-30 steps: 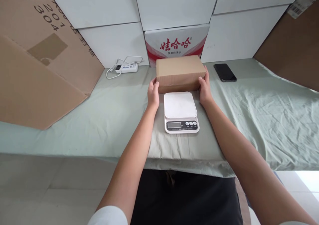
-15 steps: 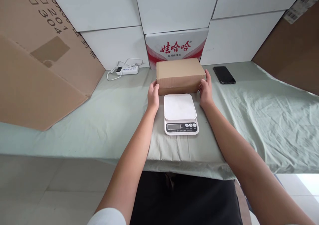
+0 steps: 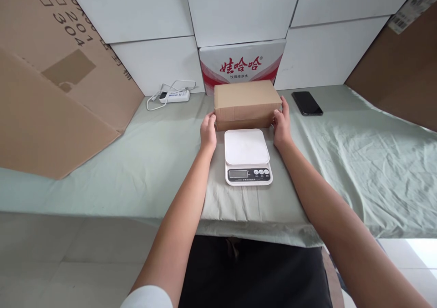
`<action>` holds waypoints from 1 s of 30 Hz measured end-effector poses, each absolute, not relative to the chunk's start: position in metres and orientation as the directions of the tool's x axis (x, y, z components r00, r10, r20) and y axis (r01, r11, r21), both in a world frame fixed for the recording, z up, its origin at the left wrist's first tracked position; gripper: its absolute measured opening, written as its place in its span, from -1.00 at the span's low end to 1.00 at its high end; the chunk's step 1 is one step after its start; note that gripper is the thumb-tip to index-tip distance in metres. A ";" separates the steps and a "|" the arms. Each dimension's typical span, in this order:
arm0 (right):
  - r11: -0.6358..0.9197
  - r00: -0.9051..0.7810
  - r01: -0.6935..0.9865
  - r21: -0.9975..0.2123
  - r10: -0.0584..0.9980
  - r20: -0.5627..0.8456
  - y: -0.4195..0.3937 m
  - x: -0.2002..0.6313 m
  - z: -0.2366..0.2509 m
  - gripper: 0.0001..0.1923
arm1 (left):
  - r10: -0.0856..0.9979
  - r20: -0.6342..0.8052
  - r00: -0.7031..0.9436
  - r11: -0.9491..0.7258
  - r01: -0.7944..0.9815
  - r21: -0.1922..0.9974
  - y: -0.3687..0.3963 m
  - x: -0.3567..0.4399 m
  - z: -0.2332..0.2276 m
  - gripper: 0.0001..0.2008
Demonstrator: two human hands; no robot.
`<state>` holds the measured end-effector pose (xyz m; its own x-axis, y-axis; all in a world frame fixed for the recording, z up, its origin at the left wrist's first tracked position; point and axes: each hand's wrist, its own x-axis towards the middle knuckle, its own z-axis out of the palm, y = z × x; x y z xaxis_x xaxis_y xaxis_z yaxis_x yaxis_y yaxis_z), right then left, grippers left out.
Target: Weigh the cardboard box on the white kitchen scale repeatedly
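On the green tablecloth [image 3: 164, 162], the left hand [image 3: 208, 128] and right hand [image 3: 282, 123] clasp a cardboard box [image 3: 247, 105] at opposite ends, likely for balance; a digital kitchen scale [image 3: 246, 148] sits between both hands.

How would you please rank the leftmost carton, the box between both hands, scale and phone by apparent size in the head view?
Largest: carton
Box and scale: too close to rank, scale nearer
Smallest: phone
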<state>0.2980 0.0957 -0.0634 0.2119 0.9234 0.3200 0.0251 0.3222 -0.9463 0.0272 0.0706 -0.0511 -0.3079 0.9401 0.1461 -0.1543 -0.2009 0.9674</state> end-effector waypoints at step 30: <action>0.473 0.060 0.100 -0.875 0.875 0.480 0.080 0.285 -0.049 0.17 | 0.915 0.227 -0.333 -0.254 -0.039 0.966 0.072 0.028 -0.042 -0.72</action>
